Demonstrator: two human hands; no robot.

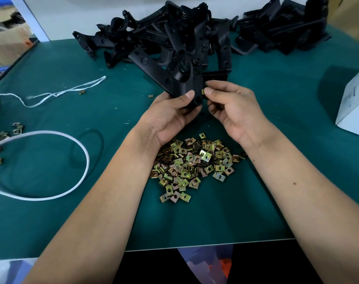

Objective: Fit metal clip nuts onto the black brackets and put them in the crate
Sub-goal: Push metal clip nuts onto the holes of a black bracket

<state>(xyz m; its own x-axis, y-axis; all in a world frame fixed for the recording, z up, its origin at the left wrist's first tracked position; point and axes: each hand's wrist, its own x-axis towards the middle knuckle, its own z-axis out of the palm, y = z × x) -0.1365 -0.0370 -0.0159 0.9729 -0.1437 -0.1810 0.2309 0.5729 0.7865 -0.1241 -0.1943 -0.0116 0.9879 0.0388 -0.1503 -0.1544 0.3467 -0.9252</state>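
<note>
Above the nut pile (pixel 193 165), your left hand (pixel 170 113) grips a bracket (pixel 174 83); right hand (pixel 232 107) fingers pinch a clip nut (pixel 202 91) at its edge. Fitting step: push it squarely on.

The left hand (pixel 170 113) grips a black bracket (pixel 164 76) by its lower end, held above the green surface (pixel 256 201). The right hand (pixel 232 107) pinches a small metal clip (pixel 203 91) against the bracket's edge. Below the wrists lies a heap of clips (pixel 193 167). Behind, a pile of brackets (pixel 174 35). A white cord (pixel 72 144) loops at left.
</note>
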